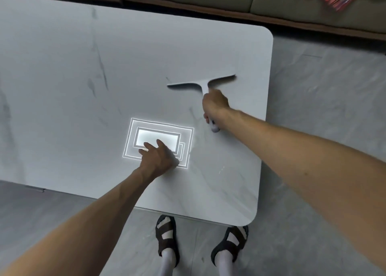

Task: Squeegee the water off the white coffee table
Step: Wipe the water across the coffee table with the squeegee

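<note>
I am watching the fingers of the right hand (pixel 215 102) curling round the handle of the white squeegee (pixel 203 83), whose blurred blade is lying across the white bench (pixel 62 88) near its right edge. The left hand (pixel 158 156) is resting with straight, spread fingers (pixel 149 146) on the bench, holding nothing, over a bright rectangular reflection (pixel 156 137). Two sandalled feet (pixel 166 236) are standing on the grey floor (pixel 323 88) just beside the near edge.

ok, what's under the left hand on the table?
The left hand rests on the white coffee table, over the near edge of a bright rectangular light reflection. No object shows beneath it; whether water lies under the palm is hidden.
</note>
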Available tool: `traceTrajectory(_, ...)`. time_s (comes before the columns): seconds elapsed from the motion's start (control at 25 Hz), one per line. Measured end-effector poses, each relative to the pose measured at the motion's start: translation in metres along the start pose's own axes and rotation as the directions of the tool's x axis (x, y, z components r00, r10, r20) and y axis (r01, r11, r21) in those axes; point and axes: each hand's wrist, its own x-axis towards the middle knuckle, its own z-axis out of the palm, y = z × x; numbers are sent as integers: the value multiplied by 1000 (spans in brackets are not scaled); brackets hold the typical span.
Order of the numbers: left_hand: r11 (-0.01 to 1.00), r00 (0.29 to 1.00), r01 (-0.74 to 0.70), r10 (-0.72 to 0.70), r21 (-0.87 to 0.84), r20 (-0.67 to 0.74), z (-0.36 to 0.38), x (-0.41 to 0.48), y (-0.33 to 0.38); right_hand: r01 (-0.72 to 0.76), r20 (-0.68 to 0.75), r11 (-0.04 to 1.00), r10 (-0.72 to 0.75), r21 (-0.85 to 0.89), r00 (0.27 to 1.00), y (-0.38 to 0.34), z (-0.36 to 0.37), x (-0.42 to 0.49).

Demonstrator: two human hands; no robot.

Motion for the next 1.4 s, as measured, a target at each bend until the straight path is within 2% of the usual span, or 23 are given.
traceTrajectory(0.04,996,998,53,-50,-76,38,10,2,-1,23,30,998,-22,-53,999,5,0,-3)
traceTrajectory(0.08,990,995,62,-52,-129,81,7,5,3,81,60,982,-71,-169,996,17,-4,-2)
traceTrajectory(0.12,964,981,145,-110,-222,162,1,6,6,136,95,946,-113,-292,989,28,-13,-6)
traceTrajectory(0.16,902,941,279,-187,-331,284,-12,4,9,202,119,901,-169,-384,978,39,-27,-6)
traceTrajectory(0.2,761,863,470,-290,-447,413,-34,2,20,236,133,862,-197,-448,971,48,-42,-7)
traceTrajectory(0.24,667,794,594,-397,-450,459,-43,0,30,256,143,828,-213,-500,967,60,-57,-4)
traceTrajectory(0.28,662,739,668,-536,-340,409,-43,-5,31,276,157,795,-226,-541,961,73,-72,-6)
traceTrajectory(0.36,701,737,661,-539,-267,407,-35,-9,35,293,168,745,-241,-600,956,101,-103,-18)
traceTrajectory(0.48,812,830,553,-517,-185,210,-25,-14,44,232,103,698,-221,-677,970,147,-154,-31)
traceTrajectory(0.56,875,894,448,-435,-185,108,-20,-14,60,164,48,679,-186,-716,981,172,-186,-41)
traceTrajectory(0.68,968,966,229,-213,-103,145,-5,-17,98,85,7,623,-127,-777,992,194,-230,-50)
traceTrajectory(0.76,972,971,201,-181,-123,158,4,-17,113,54,-23,604,-119,-795,993,196,-255,-53)
traceTrajectory(0.88,980,980,156,-139,-123,139,-4,-22,119,101,-21,662,-173,-743,985,179,-263,-60)
traceTrajectory(0.96,940,973,228,-209,-252,99,-17,-31,121,182,26,677,-234,-713,972,163,-243,-61)
traceTrajectory(1.0,892,951,309,-295,-330,94,-22,-34,119,240,82,660,-261,-712,962,156,-226,-61)
traceTrajectory(1.08,784,888,441,-450,-437,89,-23,-40,109,380,249,589,-293,-713,923,147,-181,-61)
traceTrajectory(1.12,763,874,460,-479,-454,80,-21,-46,102,447,337,537,-295,-716,894,145,-156,-62)
traceTrajectory(1.2,753,867,472,-490,-458,88,-15,-55,87,557,484,418,-274,-718,831,146,-109,-72)
traceTrajectory(1.28,729,859,498,-489,-470,152,-11,-60,80,634,587,313,-240,-707,774,156,-77,-83)
traceTrajectory(1.4,768,889,453,-427,-453,165,-7,-64,85,659,632,232,-186,-716,752,177,-69,-81)
